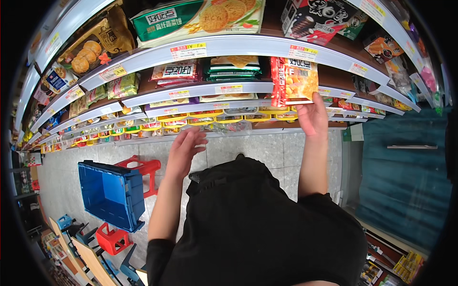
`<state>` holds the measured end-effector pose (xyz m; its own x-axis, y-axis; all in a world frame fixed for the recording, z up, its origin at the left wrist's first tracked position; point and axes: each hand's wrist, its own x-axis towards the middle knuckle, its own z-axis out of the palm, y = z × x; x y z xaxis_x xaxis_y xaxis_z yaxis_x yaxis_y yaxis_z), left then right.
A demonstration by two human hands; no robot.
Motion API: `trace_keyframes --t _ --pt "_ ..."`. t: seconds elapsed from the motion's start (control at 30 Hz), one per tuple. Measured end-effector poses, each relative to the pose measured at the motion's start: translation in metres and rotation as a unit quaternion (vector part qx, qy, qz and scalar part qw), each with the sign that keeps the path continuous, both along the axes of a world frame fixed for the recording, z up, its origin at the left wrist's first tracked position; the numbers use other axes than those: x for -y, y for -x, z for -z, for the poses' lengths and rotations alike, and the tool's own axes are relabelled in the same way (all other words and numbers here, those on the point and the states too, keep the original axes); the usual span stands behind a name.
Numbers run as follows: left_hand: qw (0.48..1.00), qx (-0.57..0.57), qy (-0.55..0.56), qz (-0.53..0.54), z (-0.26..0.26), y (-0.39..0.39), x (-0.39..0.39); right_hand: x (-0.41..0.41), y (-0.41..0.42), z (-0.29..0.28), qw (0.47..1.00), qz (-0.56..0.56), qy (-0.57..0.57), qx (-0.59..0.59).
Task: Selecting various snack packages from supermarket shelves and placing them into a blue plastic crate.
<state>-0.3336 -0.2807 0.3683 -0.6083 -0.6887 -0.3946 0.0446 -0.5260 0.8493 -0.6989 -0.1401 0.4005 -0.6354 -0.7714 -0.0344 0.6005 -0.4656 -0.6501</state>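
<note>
My right hand (312, 116) grips the lower edge of a red and orange snack packet (296, 82), its front turned towards me. The packet stands upright before the shelf edges, below a price label. My left hand (188, 146) hangs in front of the lowest shelves with nothing in it, its fingers slightly bent and apart. Behind the hands, red biscuit packets (175, 72) and a stack of green and white biscuit packets (234, 68) lie on a middle shelf. On the shelf above rests a large green and white biscuit packet (200, 19).
A blue plastic crate (111, 193) sits on a red stool (152, 168) to my left. Another red stool (112, 238) and wooden tabletops (84, 257) are behind it. Boxed snacks (322, 21) stand at upper right. A teal curtain (400, 171) hangs on my right.
</note>
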Motion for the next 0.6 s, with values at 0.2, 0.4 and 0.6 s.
trace_keyframes --t 0.2,0.4,0.6 --pt "0.998 -0.009 0.010 -0.057 -0.060 0.101 0.014 -0.009 -0.011 0.012 0.995 -0.082 0.050 0.011" --pt "0.970 -0.110 0.014 -0.219 -0.051 0.146 0.011 -0.049 -0.013 0.014 0.997 -0.053 0.052 0.008" --pt "0.949 -0.105 0.073 -0.289 -0.044 0.174 0.020 -0.080 -0.004 0.028 0.999 -0.040 0.029 0.022"
